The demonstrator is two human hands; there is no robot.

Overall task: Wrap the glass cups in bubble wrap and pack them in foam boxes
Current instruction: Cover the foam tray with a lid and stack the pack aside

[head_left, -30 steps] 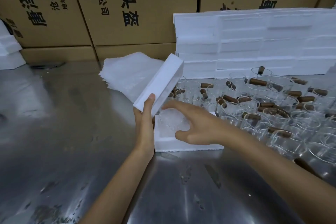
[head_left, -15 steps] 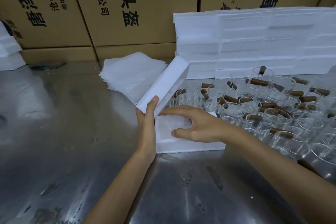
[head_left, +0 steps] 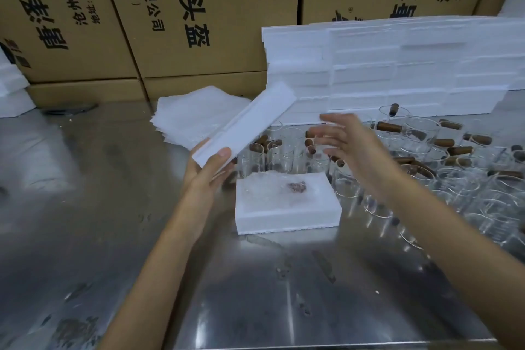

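A white foam box base lies on the steel table, and a bubble-wrapped cup with a brown handle showing sits inside it. My left hand grips the near end of the foam lid, which is tilted up above and to the left of the base. My right hand hovers with spread fingers above the base, to the right of the lid, holding nothing. Several clear glass cups with brown handles stand behind and to the right of the base.
A stack of bubble wrap sheets lies behind the lid. Stacked foam boxes line the back right, in front of brown cartons. More foam sits at the far left. The steel table reaches to its front edge.
My right hand has lifted off the wrapped cup in the base and now hovers open above it. My left hand has raised the lid a little higher.
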